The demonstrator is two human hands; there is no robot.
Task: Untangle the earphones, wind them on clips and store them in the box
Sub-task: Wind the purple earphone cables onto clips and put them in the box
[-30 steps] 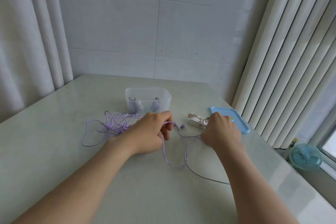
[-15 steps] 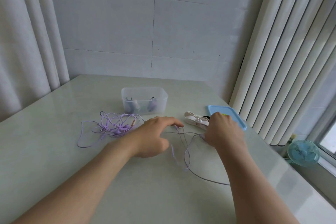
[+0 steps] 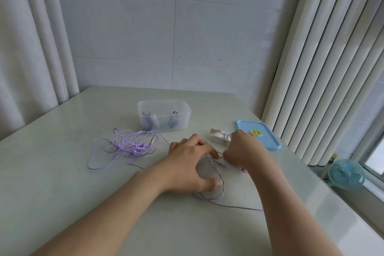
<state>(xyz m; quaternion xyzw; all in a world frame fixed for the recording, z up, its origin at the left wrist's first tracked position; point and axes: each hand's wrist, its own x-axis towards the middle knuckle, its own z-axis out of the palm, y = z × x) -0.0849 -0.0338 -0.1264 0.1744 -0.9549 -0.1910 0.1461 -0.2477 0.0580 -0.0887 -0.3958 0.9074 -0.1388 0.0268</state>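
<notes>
A loose purple earphone cable [image 3: 221,193] lies in loops on the table in front of me. My left hand [image 3: 193,162] rests over it with fingers spread, the thumb touching one loop. My right hand [image 3: 246,149] is curled and pinches the same cable just right of my left fingertips. A tangle of purple earphones [image 3: 128,145] lies to the left, apart from both hands. White clips [image 3: 219,137] lie just behind my right hand. The clear plastic box [image 3: 180,104] stands at the back with wound earphones inside.
The blue box lid [image 3: 259,137] lies flat at the table's right edge, next to the clips. Curtains hang on both sides, and a tiled wall is behind. A small blue fan [image 3: 346,173] stands on the sill beyond the right edge.
My left hand let go of the cable it pinched, opened and moved right toward my right hand. The right hand shifted slightly toward me with the cable.
</notes>
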